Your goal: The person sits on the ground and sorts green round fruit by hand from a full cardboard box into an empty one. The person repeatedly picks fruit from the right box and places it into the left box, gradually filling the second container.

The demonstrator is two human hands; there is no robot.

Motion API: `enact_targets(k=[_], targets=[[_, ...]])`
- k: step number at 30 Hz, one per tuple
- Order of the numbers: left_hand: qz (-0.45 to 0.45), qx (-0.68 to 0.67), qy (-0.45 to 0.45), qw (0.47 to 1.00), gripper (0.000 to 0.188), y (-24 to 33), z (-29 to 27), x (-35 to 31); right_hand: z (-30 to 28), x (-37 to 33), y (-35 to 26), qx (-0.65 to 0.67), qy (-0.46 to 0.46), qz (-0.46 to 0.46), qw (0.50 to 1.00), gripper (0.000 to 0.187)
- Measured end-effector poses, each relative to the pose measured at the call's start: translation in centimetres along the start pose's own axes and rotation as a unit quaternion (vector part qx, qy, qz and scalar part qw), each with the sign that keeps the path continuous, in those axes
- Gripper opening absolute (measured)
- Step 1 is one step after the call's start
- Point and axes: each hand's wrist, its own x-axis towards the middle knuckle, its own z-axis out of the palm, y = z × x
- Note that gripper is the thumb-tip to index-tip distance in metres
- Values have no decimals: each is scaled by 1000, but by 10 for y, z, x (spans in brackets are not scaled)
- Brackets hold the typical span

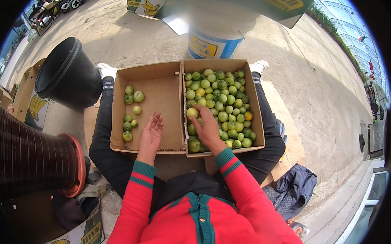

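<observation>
Between my legs lie two shallow cardboard trays side by side. The right tray [258, 124] is full of green tomatoes [222, 98], a few of them turning yellow or orange. In the left tray [160, 87], several green tomatoes [128, 118] lie along the left side, with bare cardboard around them. My right hand [209, 128] reaches into the full tray, its fingers and thumb curled around a yellowish tomato [192, 112] near the middle divider. Over the near part of the left tray, my left hand [153, 129] is held palm up with fingers stretched, nothing in it.
A black bucket [69, 75] tilts at the left, near a large dark ribbed roll with an orange rim [78, 165]. Beyond the trays stands a white and blue bucket [214, 46] under a green box [279, 8]. A dark jacket [295, 187] lies at the right.
</observation>
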Motion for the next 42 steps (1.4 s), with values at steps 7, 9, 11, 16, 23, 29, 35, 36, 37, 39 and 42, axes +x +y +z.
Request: enact_targets(k=[7, 9, 11, 16, 23, 29, 35, 36, 37, 39, 42], targets=[[-68, 260, -200, 942, 44, -7, 31, -30, -8, 7, -21, 30, -102, -191, 976, 44], [-72, 267, -197, 941, 42, -7, 28, -29, -6, 5, -23, 36, -85, -186, 978, 40], [-81, 242, -180, 950, 39, -5, 21, -23, -3, 5, -22, 10, -50, -151, 987, 39], [-52, 99, -39, 993, 29, -6, 6, -4, 8, 5, 4, -272, -71, -27, 959, 45], [64, -38, 110, 991, 25, -3, -10, 6, 20, 5, 11, -329, -110, -6, 938, 42], [75, 25, 51, 996, 31, -3, -2, -1, 12, 7, -3, -129, 11, -6, 992, 38], [-89, 175, -189, 962, 37, -7, 22, -22, 2, 7, -22, -83, -56, -232, 968, 45], [-81, 212, -198, 954, 37, -8, 21, -21, 2, 7, -23, -92, -73, -253, 960, 46], [-71, 249, -205, 944, 36, -7, 20, -22, 2, 6, -26, -98, -92, -273, 953, 47], [-67, 268, -202, 940, 35, -9, 19, -22, -2, 6, -30, -68, -98, -222, 968, 45], [-73, 211, -149, 963, 31, -7, 28, -22, -7, 3, -23, -64, -59, -146, 985, 38]])
